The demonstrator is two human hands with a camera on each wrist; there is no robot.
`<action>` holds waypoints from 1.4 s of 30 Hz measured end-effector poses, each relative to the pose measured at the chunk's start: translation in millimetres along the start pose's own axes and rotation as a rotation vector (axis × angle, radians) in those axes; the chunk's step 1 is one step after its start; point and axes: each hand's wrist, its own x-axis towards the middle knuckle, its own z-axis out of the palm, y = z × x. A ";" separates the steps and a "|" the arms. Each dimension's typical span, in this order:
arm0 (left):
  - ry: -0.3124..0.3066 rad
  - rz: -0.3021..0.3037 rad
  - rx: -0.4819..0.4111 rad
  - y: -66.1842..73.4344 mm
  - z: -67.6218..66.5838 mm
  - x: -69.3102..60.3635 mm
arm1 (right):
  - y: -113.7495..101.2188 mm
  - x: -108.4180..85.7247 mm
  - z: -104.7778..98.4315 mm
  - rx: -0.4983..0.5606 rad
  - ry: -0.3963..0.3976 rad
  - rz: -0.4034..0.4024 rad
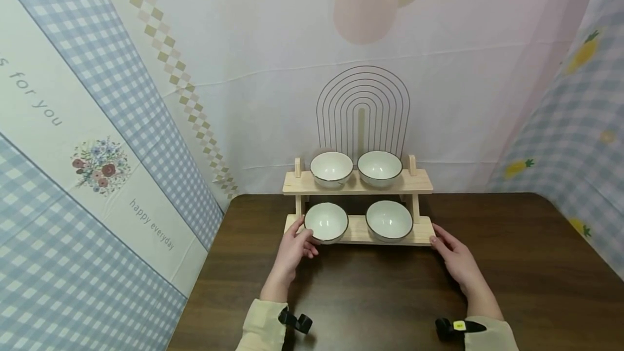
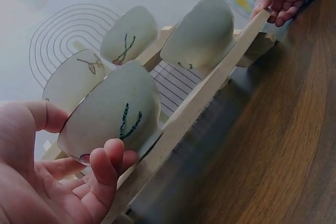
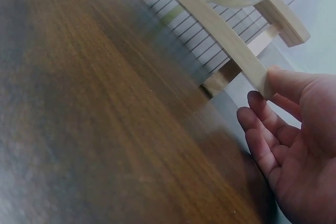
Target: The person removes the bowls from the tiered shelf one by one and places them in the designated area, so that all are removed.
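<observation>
A two-tier wooden display rack (image 1: pixel 358 236) stands on the table and carries several white bowls with dark rims. My left hand (image 1: pixel 294 248) is at the lower left bowl (image 1: pixel 326 222), its thumb and fingers curled about the bowl's near left side. In the left wrist view this bowl (image 2: pixel 113 111) shows a painted green twig. My right hand (image 1: pixel 455 256) pinches the right end of the lower shelf; the right wrist view shows the thumb against the shelf board (image 3: pixel 247 69) and the other fingers curled below.
Beside the gripped bowl sits the lower right bowl (image 1: pixel 389 221). On the upper shelf are a left bowl (image 1: pixel 331 169) and a right bowl (image 1: pixel 379 168). The dark wooden table (image 1: pixel 380 291) ends at a printed cloth backdrop (image 1: pixel 273 107) behind the rack.
</observation>
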 end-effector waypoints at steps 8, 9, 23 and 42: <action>-0.052 -0.015 0.017 1.9 -4.8 -1.9 | -0.1 1.9 0.9 0.001 -0.006 -0.001; -0.066 -0.016 0.017 1.7 -5.4 -2.2 | -0.3 1.6 1.2 0.003 -0.007 -0.003; -0.313 -0.041 0.120 -0.4 -4.7 -5.7 | 1.1 1.7 2.7 0.003 -0.002 0.015; -0.508 -0.103 0.158 -14.2 39.4 -14.9 | -4.1 11.6 -19.2 -0.042 -0.132 -0.013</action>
